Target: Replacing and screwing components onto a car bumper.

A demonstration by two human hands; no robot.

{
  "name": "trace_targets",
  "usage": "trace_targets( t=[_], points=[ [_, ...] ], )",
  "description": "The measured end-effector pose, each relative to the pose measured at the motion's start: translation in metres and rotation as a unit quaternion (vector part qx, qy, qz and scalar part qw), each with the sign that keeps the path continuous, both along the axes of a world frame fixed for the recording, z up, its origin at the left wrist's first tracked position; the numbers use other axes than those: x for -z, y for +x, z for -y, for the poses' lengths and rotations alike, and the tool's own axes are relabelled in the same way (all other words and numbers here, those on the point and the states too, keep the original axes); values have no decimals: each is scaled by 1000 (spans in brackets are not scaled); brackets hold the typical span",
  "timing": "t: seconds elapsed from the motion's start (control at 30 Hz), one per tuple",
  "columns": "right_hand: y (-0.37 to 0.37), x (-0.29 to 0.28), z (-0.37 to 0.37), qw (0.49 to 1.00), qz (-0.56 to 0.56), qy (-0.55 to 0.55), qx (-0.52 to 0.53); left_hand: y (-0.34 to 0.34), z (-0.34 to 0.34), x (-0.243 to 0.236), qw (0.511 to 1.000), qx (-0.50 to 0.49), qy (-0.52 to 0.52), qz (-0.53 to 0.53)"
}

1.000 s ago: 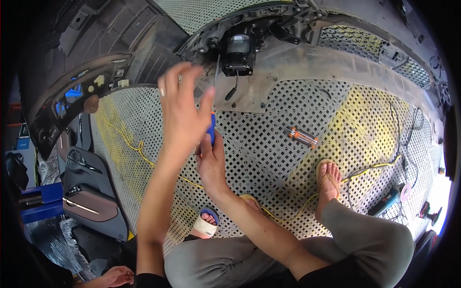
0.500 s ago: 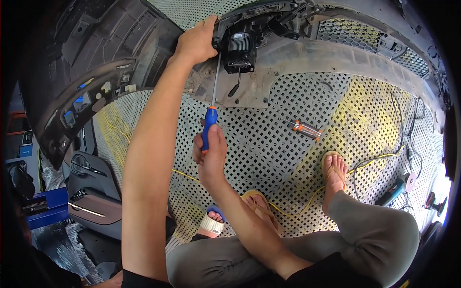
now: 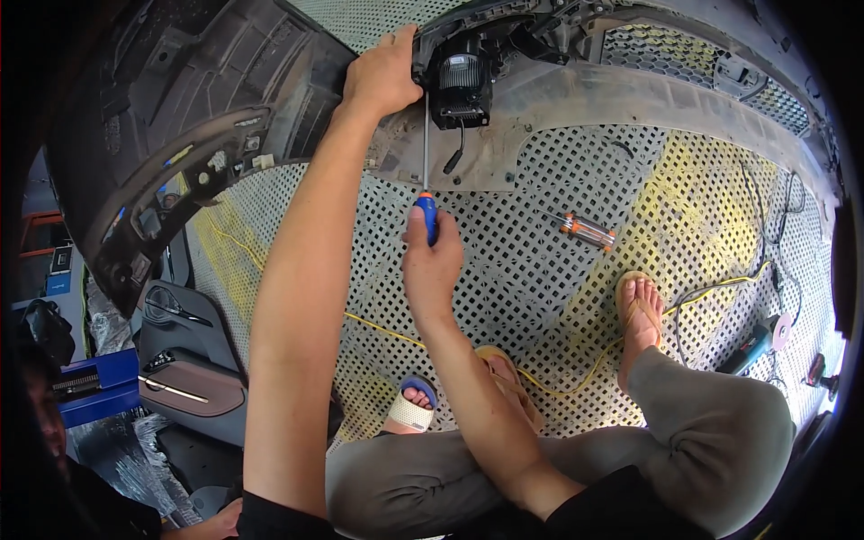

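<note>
My right hand (image 3: pixel 436 256) grips a blue-and-orange screwdriver (image 3: pixel 427 212), its long shaft reaching up along the left side of a black, ribbed motor-like unit (image 3: pixel 459 76) on a dirty plastic panel (image 3: pixel 571 99). My left hand (image 3: pixel 378 76) is at the panel's upper bracket beside that unit, near the shaft's far end, fingers bent over the edge; what exactly they hold is hidden. A short cable with a black plug (image 3: pixel 454 162) hangs from the unit.
An orange-handled tool (image 3: pixel 587 232) lies on the perforated floor mat. A cutting power tool (image 3: pixel 760 342) and cables are at right. Door panels (image 3: pixel 180 360) and a dark bumper section (image 3: pixel 117 108) are at left. A co-worker's hand (image 3: pixel 211 522) and sandaled foot (image 3: pixel 414 405) show.
My left hand has risen from mid-view to the bracket. My right hand has moved upward with the screwdriver, whose shaft now lies along the unit. The view has shifted slightly.
</note>
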State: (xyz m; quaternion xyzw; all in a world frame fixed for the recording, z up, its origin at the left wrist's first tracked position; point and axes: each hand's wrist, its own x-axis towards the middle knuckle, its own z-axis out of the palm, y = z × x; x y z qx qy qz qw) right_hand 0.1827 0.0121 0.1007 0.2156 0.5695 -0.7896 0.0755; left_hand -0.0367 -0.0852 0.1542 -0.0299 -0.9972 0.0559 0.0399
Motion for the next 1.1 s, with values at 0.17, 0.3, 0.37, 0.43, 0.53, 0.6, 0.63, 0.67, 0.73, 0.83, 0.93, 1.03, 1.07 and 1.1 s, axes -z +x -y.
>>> trace_targets(
  t=[0.17,0.3,0.37,0.43,0.53,0.6,0.63,0.67,0.73,0.83,0.93,1.03,1.07,1.1],
  points=[
    [1,18,-13,894,93,-438,-27,2,0,0,1000,5,14,-3],
    [1,28,-11,633,136,-762,-19,4,0,1,1000,14,11,-19],
    [-1,30,-11,671,144,-727,-26,4,0,1,1000,10,10,-12],
    [-2,28,-11,686,123,-715,-54,4,-1,1,1000,3,5,-7],
    [-3,19,-9,824,200,-531,-3,3,-3,1,1000,-9,-5,-3],
    [-1,11,-6,874,194,-445,17,4,-4,0,1000,-9,-10,-1],
    [0,9,-7,920,175,-348,39,5,-4,0,1000,-3,-10,-5],
    [1,7,-6,940,178,-288,43,5,-4,0,1000,-7,-11,-5],
    [1,8,-9,939,176,-295,28,5,-4,1,1000,-6,-9,-5],
    [-5,16,-14,866,183,-465,-10,6,-3,4,1000,-7,-12,-9],
    [-10,22,-16,758,178,-625,-45,4,-2,5,1000,-1,-17,-18],
    [-6,16,-7,778,185,-600,-26,3,-3,4,1000,-2,-19,-20],
    [-5,13,-3,849,178,-497,8,4,-3,3,1000,-3,-16,-18],
    [-4,11,0,906,163,-390,38,3,-4,3,1000,-4,-14,-13]
  ],
)
